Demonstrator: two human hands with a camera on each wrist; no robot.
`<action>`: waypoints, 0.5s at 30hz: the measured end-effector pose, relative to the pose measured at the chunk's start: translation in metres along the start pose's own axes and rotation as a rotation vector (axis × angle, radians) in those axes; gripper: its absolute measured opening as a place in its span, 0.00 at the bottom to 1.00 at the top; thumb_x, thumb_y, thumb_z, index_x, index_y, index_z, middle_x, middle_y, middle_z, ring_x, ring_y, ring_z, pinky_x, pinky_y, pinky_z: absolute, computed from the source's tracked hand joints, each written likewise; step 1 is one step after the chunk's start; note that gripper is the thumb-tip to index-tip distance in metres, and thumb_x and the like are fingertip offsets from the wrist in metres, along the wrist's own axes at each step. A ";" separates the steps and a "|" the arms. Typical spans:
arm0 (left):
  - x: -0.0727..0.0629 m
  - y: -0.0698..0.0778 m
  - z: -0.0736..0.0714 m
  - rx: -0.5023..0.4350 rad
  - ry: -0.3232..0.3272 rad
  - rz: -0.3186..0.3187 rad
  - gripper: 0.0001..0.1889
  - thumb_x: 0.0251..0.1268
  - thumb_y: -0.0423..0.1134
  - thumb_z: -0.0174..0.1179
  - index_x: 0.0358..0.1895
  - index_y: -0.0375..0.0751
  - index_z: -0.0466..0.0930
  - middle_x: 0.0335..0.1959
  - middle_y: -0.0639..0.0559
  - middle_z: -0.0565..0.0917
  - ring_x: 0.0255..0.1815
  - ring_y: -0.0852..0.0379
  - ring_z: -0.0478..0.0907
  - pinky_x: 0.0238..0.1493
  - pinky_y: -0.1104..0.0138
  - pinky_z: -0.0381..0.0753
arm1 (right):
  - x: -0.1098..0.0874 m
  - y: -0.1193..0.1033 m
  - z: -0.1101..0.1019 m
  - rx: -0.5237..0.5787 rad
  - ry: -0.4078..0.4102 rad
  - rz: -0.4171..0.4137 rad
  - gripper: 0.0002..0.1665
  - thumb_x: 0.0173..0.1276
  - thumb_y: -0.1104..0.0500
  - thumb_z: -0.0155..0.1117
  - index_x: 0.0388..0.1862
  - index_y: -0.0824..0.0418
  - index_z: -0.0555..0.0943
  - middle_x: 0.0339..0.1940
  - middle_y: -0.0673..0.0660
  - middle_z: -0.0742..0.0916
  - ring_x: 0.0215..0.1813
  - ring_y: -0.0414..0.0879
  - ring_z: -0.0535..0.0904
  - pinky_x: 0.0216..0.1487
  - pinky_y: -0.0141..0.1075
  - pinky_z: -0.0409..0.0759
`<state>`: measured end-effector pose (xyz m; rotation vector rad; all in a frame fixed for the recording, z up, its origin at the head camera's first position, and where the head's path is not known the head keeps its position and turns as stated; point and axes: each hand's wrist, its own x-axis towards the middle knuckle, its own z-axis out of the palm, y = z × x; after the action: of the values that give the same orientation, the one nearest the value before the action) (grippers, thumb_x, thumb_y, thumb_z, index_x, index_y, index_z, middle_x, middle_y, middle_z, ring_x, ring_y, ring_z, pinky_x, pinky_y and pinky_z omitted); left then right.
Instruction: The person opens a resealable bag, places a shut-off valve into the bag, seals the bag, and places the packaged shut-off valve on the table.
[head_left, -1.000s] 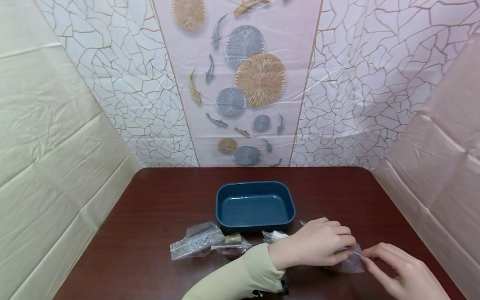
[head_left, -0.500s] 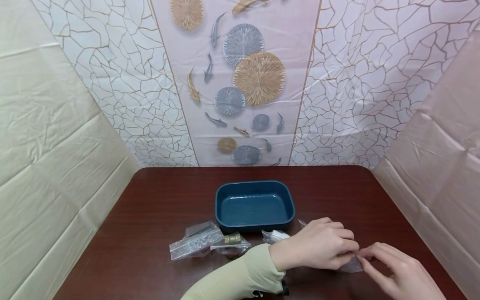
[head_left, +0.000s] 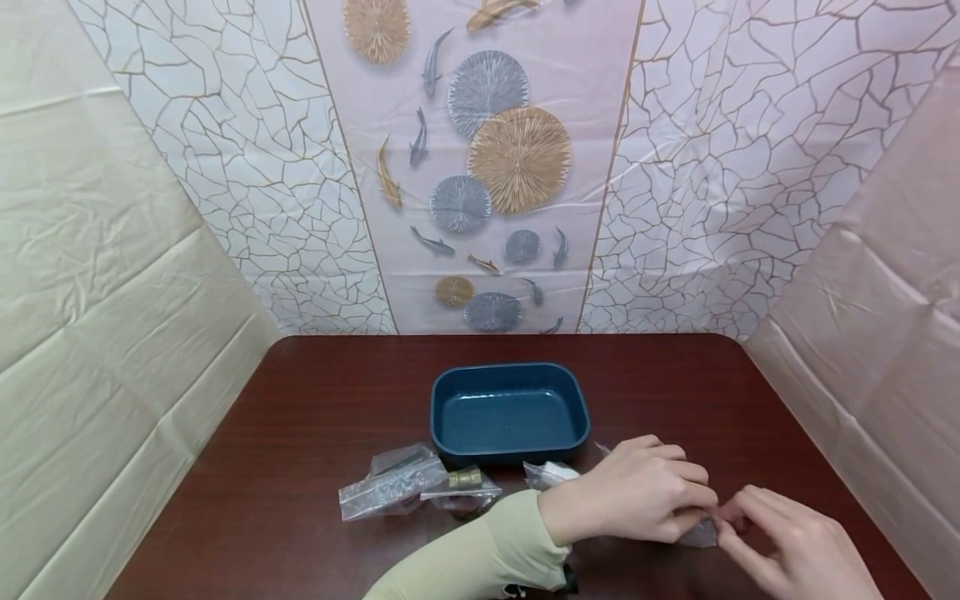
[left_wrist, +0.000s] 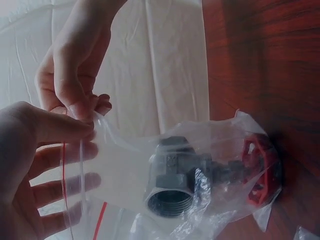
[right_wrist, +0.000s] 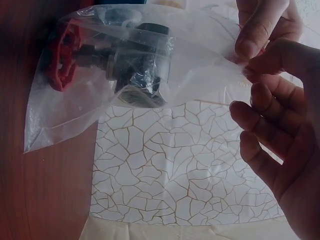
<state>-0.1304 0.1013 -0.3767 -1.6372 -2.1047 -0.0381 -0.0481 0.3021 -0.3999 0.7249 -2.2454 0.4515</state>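
Both hands pinch the top of a clear zip-lock bag [head_left: 699, 534] at the right of the table. Inside the bag is a dark metal valve [left_wrist: 172, 172] with a threaded opening and a red handwheel [left_wrist: 261, 170]. My left hand [head_left: 637, 492] grips the mouth between thumb and forefinger; in the left wrist view its other fingers lie behind the red-lined zip strip. The right hand [head_left: 798, 537] pinches the corner right beside it, fingertips meeting the left ones. Below the hands, the valve hangs sideways in the bag, handwheel toward the tabletop [right_wrist: 30, 200].
A blue rectangular tray [head_left: 510, 457] stands at mid-table. In front of it lie a clear bag with a brass fitting [head_left: 465, 477], another clear bag [head_left: 393, 489] to its left, and a bag with something white [head_left: 553, 472], partly behind the left forearm. Fabric walls enclose the table.
My right hand has shifted slightly left along the bag's edge, its fingertips now against the left hand's. The left hand stays nearly in place.
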 end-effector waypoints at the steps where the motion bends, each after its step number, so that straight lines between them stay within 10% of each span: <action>1: 0.000 -0.001 0.000 -0.009 -0.005 -0.005 0.08 0.71 0.52 0.57 0.45 0.70 0.86 0.40 0.76 0.80 0.42 0.70 0.75 0.44 0.76 0.69 | 0.000 0.000 0.000 -0.001 -0.002 -0.005 0.22 0.78 0.36 0.46 0.29 0.42 0.79 0.27 0.32 0.77 0.29 0.24 0.68 0.27 0.24 0.68; 8: -0.004 -0.007 0.003 -0.076 0.005 -0.021 0.09 0.71 0.56 0.59 0.48 0.71 0.86 0.42 0.77 0.80 0.43 0.72 0.74 0.41 0.79 0.67 | -0.002 0.001 -0.001 0.060 -0.017 -0.026 0.18 0.77 0.36 0.51 0.28 0.41 0.76 0.27 0.30 0.73 0.30 0.21 0.65 0.26 0.20 0.63; 11: -0.006 -0.008 0.006 -0.084 0.059 -0.019 0.09 0.72 0.56 0.58 0.46 0.69 0.87 0.40 0.75 0.80 0.40 0.72 0.73 0.38 0.81 0.67 | -0.001 -0.001 -0.007 0.048 -0.059 -0.003 0.10 0.68 0.46 0.67 0.29 0.37 0.75 0.27 0.28 0.72 0.30 0.20 0.64 0.27 0.19 0.63; 15: -0.007 -0.009 0.010 -0.098 0.110 -0.017 0.10 0.73 0.56 0.57 0.44 0.66 0.88 0.39 0.75 0.81 0.37 0.73 0.72 0.36 0.83 0.66 | 0.001 -0.003 -0.014 0.023 -0.112 0.021 0.23 0.47 0.61 0.74 0.31 0.34 0.74 0.28 0.26 0.72 0.30 0.18 0.65 0.28 0.19 0.65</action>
<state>-0.1412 0.0952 -0.3854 -1.6336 -2.0619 -0.2349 -0.0398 0.3067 -0.3894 0.7556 -2.3579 0.4582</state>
